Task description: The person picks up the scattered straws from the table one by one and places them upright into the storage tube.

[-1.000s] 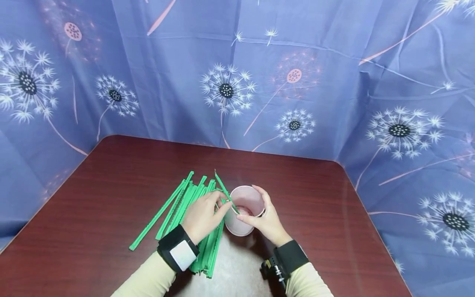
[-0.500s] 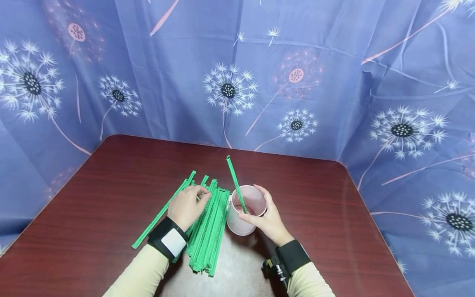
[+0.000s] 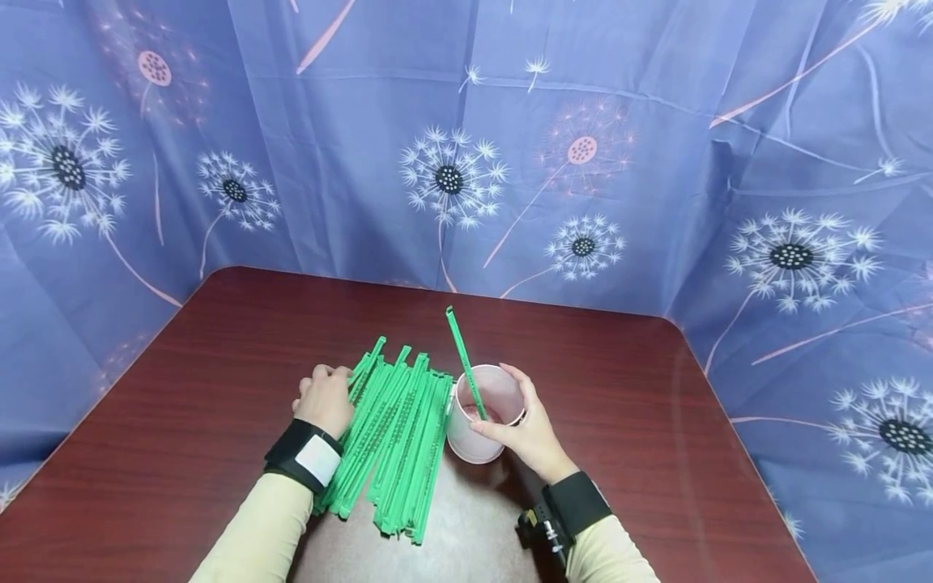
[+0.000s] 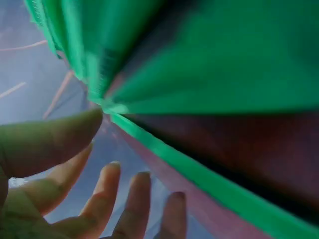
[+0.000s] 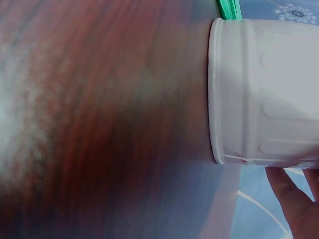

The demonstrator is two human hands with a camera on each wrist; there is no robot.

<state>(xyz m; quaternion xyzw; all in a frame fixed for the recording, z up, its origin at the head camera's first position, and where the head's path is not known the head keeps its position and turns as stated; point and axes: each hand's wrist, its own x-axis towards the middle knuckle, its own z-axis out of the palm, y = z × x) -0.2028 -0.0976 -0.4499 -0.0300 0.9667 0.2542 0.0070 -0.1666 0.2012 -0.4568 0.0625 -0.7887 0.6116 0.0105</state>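
In the head view my left hand (image 3: 324, 401) is at the left edge of a pile of long, thin green wrapped straws (image 3: 394, 437). The left wrist view has its fingers (image 4: 134, 204) spread and loosely bent, the thumb close to the ends of several green straws (image 4: 209, 181). No pinch is visible there. A pale, whitish cup (image 3: 470, 441) stands upright right of the pile. My right hand (image 3: 528, 429) grips its right side, thumb over the near rim. One green straw (image 3: 462, 352) leans in the cup, its top sticking out. In the right wrist view the cup (image 5: 279, 94) shows ribbed sides.
The dark red-brown wooden table (image 3: 619, 389) has rounded far corners. A blue curtain (image 3: 350, 178) printed with dandelions hangs behind and along both sides. Pale glare lies on the table near the front.
My left hand has let go of a straw, which now leans in the cup, and has moved left across the pile to its left edge. The right hand keeps its grip on the cup.
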